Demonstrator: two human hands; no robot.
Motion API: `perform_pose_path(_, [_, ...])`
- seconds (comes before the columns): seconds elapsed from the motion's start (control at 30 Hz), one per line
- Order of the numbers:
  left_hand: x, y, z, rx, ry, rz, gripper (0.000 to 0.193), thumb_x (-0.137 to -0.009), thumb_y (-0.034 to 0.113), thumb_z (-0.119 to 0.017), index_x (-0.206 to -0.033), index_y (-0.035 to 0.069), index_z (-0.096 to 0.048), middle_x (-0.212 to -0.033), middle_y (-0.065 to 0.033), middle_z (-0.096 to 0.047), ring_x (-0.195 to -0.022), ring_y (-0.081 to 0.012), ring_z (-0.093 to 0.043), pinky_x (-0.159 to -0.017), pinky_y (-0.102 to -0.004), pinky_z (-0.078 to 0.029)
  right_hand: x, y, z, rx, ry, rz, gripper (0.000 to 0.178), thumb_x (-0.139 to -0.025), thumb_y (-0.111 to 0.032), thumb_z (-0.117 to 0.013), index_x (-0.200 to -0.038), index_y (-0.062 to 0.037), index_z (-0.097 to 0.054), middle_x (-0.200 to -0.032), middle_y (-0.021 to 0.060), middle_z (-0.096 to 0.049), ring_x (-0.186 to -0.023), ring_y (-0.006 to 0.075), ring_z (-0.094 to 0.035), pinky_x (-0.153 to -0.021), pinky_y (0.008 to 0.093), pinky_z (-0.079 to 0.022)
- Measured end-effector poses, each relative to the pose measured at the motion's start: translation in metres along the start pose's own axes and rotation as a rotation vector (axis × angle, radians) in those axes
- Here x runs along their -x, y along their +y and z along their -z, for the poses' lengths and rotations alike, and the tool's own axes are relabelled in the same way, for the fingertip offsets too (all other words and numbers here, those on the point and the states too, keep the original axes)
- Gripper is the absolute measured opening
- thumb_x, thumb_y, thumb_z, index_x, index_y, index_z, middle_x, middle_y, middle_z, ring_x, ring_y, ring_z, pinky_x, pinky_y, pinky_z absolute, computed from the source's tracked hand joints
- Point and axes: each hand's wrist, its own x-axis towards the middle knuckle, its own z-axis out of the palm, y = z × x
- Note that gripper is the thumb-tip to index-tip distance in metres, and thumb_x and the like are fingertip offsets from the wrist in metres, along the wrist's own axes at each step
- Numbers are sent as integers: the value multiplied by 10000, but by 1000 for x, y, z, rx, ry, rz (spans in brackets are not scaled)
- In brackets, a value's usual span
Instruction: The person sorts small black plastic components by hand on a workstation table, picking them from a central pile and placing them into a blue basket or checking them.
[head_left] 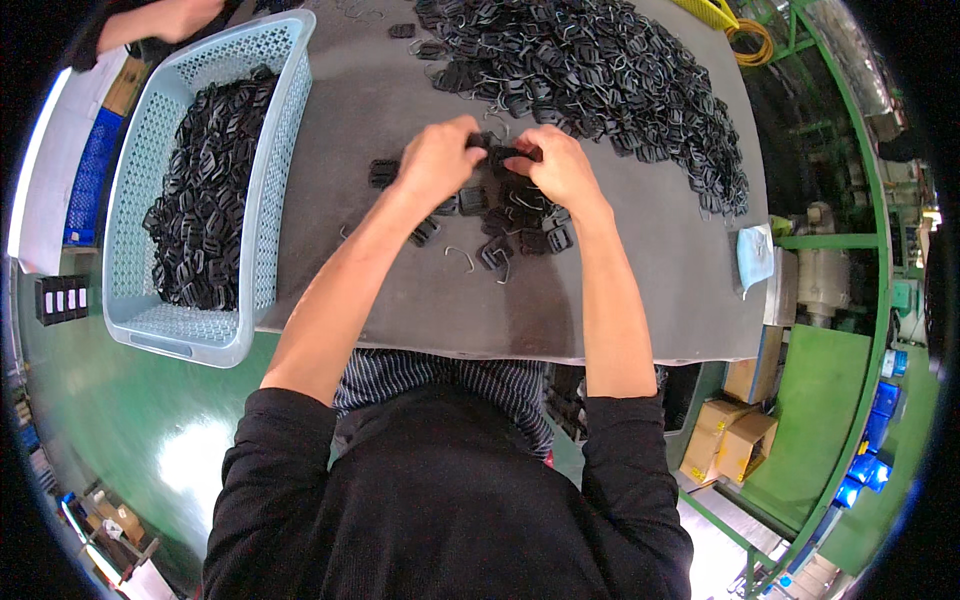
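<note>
Pinching black slotted buckles (492, 152) between thumbs and fingers, the left hand (438, 160) and the right hand (555, 170) are hanging close together over the grey tabletop (660, 290), each closing on dark plastic at its fingertips. The step in hand is, by the look of it, handling buckles held between both hands, while a loose cluster (530, 212) of them is lying just nearer the person. Wire hooks (462, 253) are sticking out around that cluster, a large heap (590, 75) of similar parts is spreading over the far right, and a light blue perforated basket (268, 200) is holding many more at the left. The next move is probably calling for steady pinches on both sides and for keeping hooks from snagging. Fingers are covering much of the held buckles, so I cannot tell how many there are or whether they are joining. The heap is running out of view at the top, where another person's hand (188, 15) is also being cut off.
</note>
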Motion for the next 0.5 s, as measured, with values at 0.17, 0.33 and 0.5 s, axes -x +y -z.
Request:
perform_pose_path(0.17, [-2,-24,59,1006,-159,276,259,-834,206,-675,-1013,35,-597,-889,-29,-633,-796,-119,-631,-649,-251,-493,-7,-12,34,-625,37,-275,206,-754,-200,-706,-892,-48,-688,-784,100,-684,-664,187,-633,-636,296,-485])
perform_pose_path(0.33, [3,-19,80,1046,-388,307,278,-896,274,-593,-1081,67,-608,-1003,-30,-633,-830,-101,-608,-672,-216,-473,6,31,49,-368,10,-360,274,-727,-266,-737,-842,-20,-700,-738,57,-674,-671,119,-604,-658,255,-461])
perform_pose_path(0.5, [-11,-20,64,536,-287,296,280,-906,301,-580,-1070,86,-651,-882,24,-626,-741,-45,-546,-621,-194,-446,35,54,61,-581,-1,-553,252,-712,-282,-758,-784,-47,-707,-701,25,-652,-645,93,-580,-612,233,-434])
